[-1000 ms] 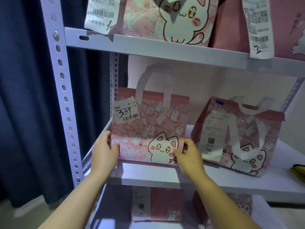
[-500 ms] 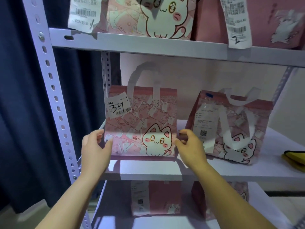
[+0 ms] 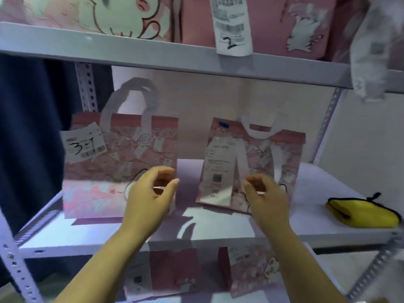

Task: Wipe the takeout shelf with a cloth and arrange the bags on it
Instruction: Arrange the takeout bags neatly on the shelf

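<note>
White metal takeout shelf (image 3: 218, 228), middle tier. Pink cat-print takeout bag with white receipt (image 3: 105, 171), upright, left. Left grip (image 3: 150, 193) before its lower right corner, loosely curled, empty. Second pink cat-print bag (image 3: 290, 154), upright, centre. Right grip (image 3: 266, 193) before it, loosely curled, empty. Yellow folded cloth (image 3: 360, 211) lying far right.

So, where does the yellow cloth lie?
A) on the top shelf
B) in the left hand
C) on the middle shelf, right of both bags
C: the yellow cloth lies on the middle shelf, to the right of the right bag.
</note>
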Demonstrator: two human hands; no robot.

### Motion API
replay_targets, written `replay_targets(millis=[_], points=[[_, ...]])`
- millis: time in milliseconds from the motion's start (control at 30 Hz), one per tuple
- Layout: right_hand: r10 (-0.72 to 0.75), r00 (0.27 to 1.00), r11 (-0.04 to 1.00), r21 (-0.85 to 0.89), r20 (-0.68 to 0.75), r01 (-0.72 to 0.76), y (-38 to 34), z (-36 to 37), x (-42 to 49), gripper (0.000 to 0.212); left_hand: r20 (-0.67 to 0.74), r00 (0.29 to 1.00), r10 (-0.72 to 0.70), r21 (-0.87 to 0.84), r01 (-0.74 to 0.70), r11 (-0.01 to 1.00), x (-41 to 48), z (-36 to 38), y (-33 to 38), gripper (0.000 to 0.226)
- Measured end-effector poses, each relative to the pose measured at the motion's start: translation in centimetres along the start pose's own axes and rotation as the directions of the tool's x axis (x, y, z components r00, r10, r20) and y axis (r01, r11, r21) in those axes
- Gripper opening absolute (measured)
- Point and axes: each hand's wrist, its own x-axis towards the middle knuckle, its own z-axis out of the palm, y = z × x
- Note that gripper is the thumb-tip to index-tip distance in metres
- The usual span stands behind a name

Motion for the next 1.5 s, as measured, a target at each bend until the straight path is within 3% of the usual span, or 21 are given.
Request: replay_targets(millis=[133, 267, 333, 433, 567, 700, 1100, 1500], points=[[-0.004, 0.996, 1.000, -0.030, -0.089, 0.001, 2.7, -3.7, 1.5, 0.010, 0.048, 0.999, 0.025, 0.017, -0.026, 1.000, 0.1, 5.3, 0.4, 0.020], [-0.004, 0.978, 0.999, -0.039, -0.211, -0.004, 5.2, -6.2, 2.2, 0.011, 0.068, 0.998, -0.013, 0.004, 0.012, 1.000, -0.2, 9.2, 0.0, 0.042], [0.014, 0.973, 0.997, -0.072, -0.231, -0.031, 6.5, -7.1, 2.6, 0.023, 0.066, 0.997, -0.047, 0.036, 0.045, 0.998, -0.2, 10.6, -0.3, 0.052], [0.120, 0.986, 0.985, -0.109, -0.117, -0.133, 8.1, -7.9, 3.2, 0.045, 0.051, 0.985, -0.166, 0.106, 0.160, 0.981, -0.2, 11.8, -1.0, 0.057], [0.150, 0.986, 0.983, -0.115, 0.066, -0.142, 9.3, -7.5, 3.4, 0.035, 0.073, 0.974, -0.216, 0.133, 0.205, 0.970, -0.1, 12.3, -1.6, 0.046], [0.173, 0.972, 0.983, -0.088, 0.156, -0.161, 9.7, -7.1, 3.6, 0.027, 0.075, 0.973, -0.217, 0.113, 0.208, 0.972, -0.5, 12.0, -1.9, 0.043], [0.287, 0.944, 0.956, 0.016, 0.160, -0.294, 10.0, -6.6, 5.0, 0.041, -0.011, 0.987, -0.160, 0.098, 0.160, 0.982, -2.4, 10.9, -1.4, 0.044], [0.248, 0.952, 0.966, 0.027, 0.180, -0.256, 9.2, -7.9, 4.5, 0.034, -0.006, 0.983, -0.186, 0.108, 0.185, 0.977, -4.0, 10.0, -0.1, 0.049]])
